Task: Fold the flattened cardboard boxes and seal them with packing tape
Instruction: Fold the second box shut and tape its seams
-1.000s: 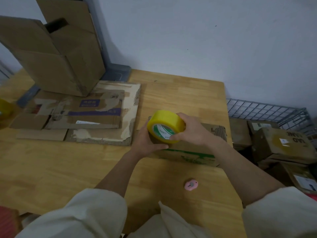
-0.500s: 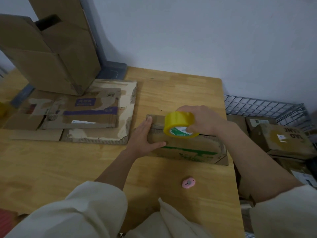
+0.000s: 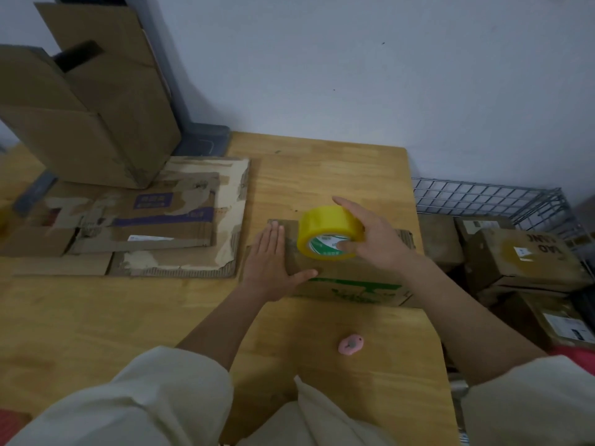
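The tape roll (image 3: 330,231) is bright yellow, its inner core white with green printing. Beneath it, the box (image 3: 351,281) is plain brown cardboard with a green band and green lettering along its near side. Left of the box, the flattened cardboard (image 3: 180,217) is brown with torn pale patches, dark purple labels and a small white sticker. The table (image 3: 322,169) under the box is honey-yellow wood with visible grain. Nearer than the box lies a small pink object (image 3: 351,345) with a grey centre. Both sleeves (image 3: 154,400) are cream. Right of the box, a wire basket (image 3: 483,197) is silver-grey. The wall (image 3: 354,75) is pale blue-grey.
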